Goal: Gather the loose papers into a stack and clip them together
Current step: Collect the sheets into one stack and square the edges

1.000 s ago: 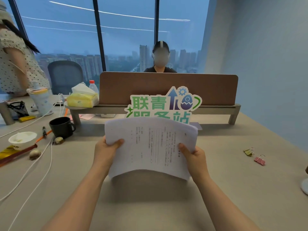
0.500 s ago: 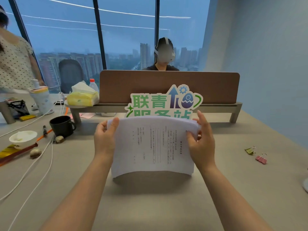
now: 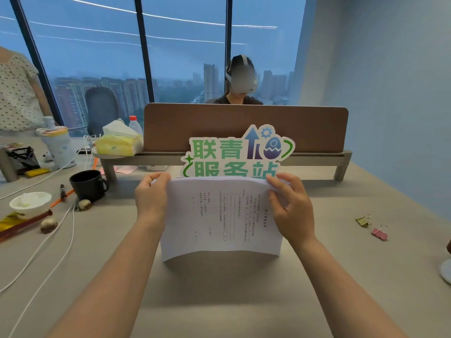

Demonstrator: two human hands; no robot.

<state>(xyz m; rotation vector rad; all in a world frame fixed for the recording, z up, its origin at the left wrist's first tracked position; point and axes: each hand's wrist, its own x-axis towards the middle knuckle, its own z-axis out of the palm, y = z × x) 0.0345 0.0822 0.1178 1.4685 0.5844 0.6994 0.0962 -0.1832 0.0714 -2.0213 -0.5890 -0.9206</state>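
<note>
one grey desk (image 3: 366, 276), one stack of printed papers (image 3: 219, 215) held upright above its middle, bowed. two hands: left hand (image 3: 150, 198) and right hand (image 3: 290, 208) each grip a top corner, fingers curled over the upper edge, where a second ago they pinched the sides lower down. two binder clips well off right, olive clip (image 3: 363, 221) and pink clip (image 3: 379, 233), unmoved.

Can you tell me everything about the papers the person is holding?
The papers are a thin white stack with small black print and ruled lines on the front sheet. They stand on edge on the grey desk, bowed. The left hand and right hand grip the upper corners.
</note>
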